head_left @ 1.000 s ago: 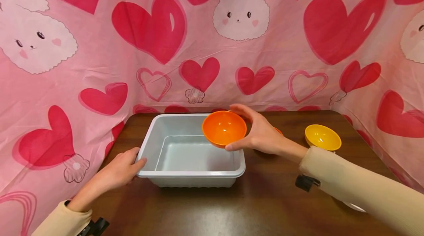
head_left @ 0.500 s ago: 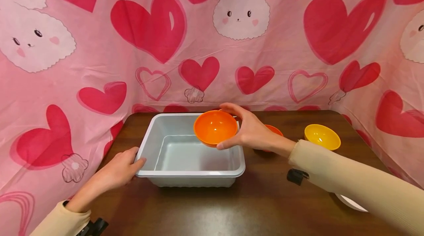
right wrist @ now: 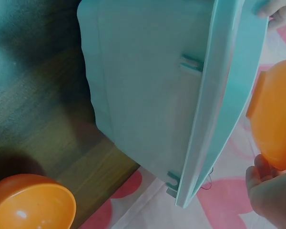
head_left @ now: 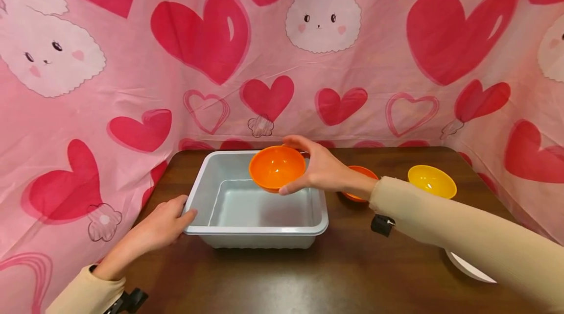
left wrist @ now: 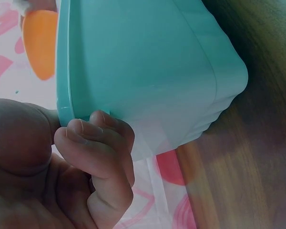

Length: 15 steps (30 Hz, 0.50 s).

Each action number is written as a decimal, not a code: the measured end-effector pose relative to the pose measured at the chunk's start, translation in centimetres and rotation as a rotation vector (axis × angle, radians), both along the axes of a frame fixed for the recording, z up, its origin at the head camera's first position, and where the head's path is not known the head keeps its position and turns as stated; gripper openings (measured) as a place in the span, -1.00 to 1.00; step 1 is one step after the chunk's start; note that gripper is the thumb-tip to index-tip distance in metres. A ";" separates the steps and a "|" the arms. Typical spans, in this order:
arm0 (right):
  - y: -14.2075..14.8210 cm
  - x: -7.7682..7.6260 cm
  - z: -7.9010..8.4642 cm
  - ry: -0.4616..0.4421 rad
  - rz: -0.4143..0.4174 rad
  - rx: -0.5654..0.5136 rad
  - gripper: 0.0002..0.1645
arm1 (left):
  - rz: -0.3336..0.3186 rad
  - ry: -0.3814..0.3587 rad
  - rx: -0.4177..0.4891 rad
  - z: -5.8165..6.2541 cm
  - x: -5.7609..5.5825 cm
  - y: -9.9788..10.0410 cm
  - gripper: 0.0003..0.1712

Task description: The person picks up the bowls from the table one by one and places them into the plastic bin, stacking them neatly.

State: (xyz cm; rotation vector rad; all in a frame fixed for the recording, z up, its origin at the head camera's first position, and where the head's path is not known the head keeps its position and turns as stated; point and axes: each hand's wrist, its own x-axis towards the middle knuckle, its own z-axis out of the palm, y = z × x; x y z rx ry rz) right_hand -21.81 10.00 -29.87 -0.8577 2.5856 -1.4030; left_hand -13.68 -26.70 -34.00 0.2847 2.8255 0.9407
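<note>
My right hand [head_left: 317,167] grips an orange bowl [head_left: 276,169] by its side, thumb at the near rim and fingers at the far side. The bowl is held level, over the right rear part of a light grey plastic basin [head_left: 255,230]. In the right wrist view the orange bowl [right wrist: 279,114] shows from the side, its foot above the rim of the basin [right wrist: 152,81]. My left hand [head_left: 165,223] holds the basin's left rim near the front corner. The left wrist view shows the thumb inside and the curled fingers [left wrist: 100,133] outside the rim.
A second orange bowl [head_left: 362,172] stands right of the basin, partly behind my right wrist. A yellow bowl [head_left: 432,181] sits farther right. A white dish [head_left: 469,267] shows partly under my right sleeve. A pink heart-print cloth [head_left: 370,69] hangs around the brown table [head_left: 273,279].
My right hand has moved left with the orange bowl, farther in over the basin. More of the second orange bowl now shows. The left hand and the basin stay in place.
</note>
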 end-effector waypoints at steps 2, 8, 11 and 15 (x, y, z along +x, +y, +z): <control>-0.2 -0.3 0.0 0.002 0.012 -0.001 0.22 | 0.004 -0.002 -0.001 0.0 0.0 0.0 -0.78; -1.0 -1.0 -0.3 -0.010 0.025 0.017 0.20 | 0.008 0.004 -0.014 -0.1 -0.1 0.0 -0.75; -1.4 -1.2 -0.4 -0.015 0.030 0.020 0.20 | 0.011 0.003 -0.015 0.0 0.0 0.0 -0.75; -2.0 -1.4 -0.5 -0.023 0.034 0.019 0.19 | 0.009 0.004 -0.012 0.0 -0.1 0.0 -0.75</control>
